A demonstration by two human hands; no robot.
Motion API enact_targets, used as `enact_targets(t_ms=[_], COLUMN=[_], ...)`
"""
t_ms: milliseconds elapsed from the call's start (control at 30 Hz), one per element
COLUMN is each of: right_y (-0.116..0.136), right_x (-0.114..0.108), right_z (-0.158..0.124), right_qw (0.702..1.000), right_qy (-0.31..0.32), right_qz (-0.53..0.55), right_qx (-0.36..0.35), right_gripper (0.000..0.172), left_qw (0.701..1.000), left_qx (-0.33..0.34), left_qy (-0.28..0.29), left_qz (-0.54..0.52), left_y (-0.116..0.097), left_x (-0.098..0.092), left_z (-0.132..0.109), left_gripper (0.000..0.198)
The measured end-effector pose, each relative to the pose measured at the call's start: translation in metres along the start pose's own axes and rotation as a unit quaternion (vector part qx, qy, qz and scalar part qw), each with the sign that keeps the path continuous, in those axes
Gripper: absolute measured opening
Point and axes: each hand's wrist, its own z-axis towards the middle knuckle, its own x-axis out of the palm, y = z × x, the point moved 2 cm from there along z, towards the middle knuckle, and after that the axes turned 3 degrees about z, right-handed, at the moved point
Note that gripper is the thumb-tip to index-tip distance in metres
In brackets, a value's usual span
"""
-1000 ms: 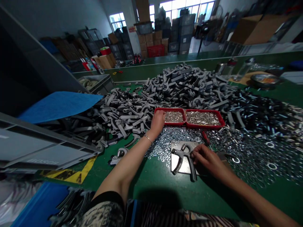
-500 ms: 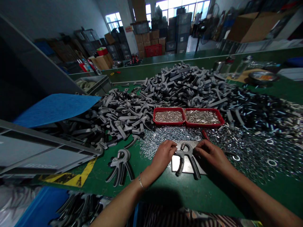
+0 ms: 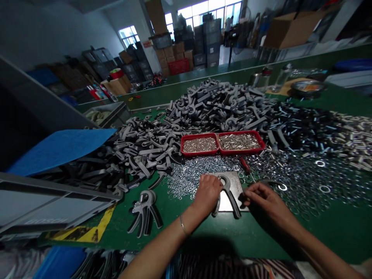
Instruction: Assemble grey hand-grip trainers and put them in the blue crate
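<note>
A grey and black hand grip strengthener [image 3: 232, 202] lies on a bare metal plate [image 3: 236, 179], its legs toward me. My left hand [image 3: 207, 192] is closed over its upper left part and hides the spring area. Just right of the plate, my right hand [image 3: 263, 198] has its thumb and fingers pinched together; whatever is between them cannot be made out. A screwdriver with a red handle [image 3: 245, 164] lies beyond that hand, near a dark curved handle piece [image 3: 270, 181]. Further left, assembled grip strengtheners [image 3: 147, 213] rest together on the green table.
Two red trays [image 3: 200, 154] of small metal parts stand behind the plate, with loose washers [image 3: 186, 176] spread around. A big heap of grey handle parts [image 3: 215, 100] fills the back. On the left are a grey crate [image 3: 58, 205] and a blue sheet [image 3: 64, 145].
My left hand has moved from the strengthener's left edge over its top and now covers the spring. My right hand has drawn away to the right. The view has shifted slightly.
</note>
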Motion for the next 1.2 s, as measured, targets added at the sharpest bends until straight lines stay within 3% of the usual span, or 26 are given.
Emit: enact_targets(t_ms=[300, 433, 667, 833, 900, 1000, 1100, 1200], right_y=[0.001, -0.008, -0.007, -0.006, -0.006, -0.004, -0.002, -0.004], right_x=[0.009, 0.013, 0.014, 0.021, 0.028, 0.038, 0.044, 0.050], right_z=[-0.014, -0.016, -0.021, -0.032, -0.037, -0.042, -0.047, -0.052], right_qw=[0.999, 1.000, 1.000, 0.994, 0.984, 0.968, 0.954, 0.947], right_qy=[0.027, 0.008, 0.000, 0.056, 0.093, 0.109, 0.108, 0.109], right_qz=[0.011, 0.012, 0.001, 0.085, 0.144, 0.221, 0.269, 0.282], right_qx=[0.026, 0.027, 0.019, 0.028, 0.039, 0.052, 0.079, 0.105], right_gripper=[0.032, 0.035, 0.036, 0.036, 0.037, 0.038, 0.038, 0.036], left_qw=[0.997, 0.999, 0.994, 0.992, 0.968, 0.892, 0.846, 0.834], left_qx=[0.058, 0.047, 0.104, 0.011, -0.016, -0.088, -0.162, -0.148], left_qy=[-0.040, -0.020, 0.035, 0.003, 0.025, 0.073, 0.065, 0.081], left_qz=[0.014, 0.000, 0.005, -0.126, -0.249, -0.437, -0.503, -0.525], left_y=[0.000, -0.001, 0.004, -0.011, -0.030, -0.052, -0.058, -0.059], left_x=[0.005, 0.003, 0.007, -0.022, -0.030, -0.029, -0.025, -0.025], left_z=[-0.007, -0.007, -0.010, -0.023, -0.033, -0.046, -0.051, -0.050], left_gripper=[0.015, 0.016, 0.019, 0.027, 0.025, 0.013, 0.013, 0.012])
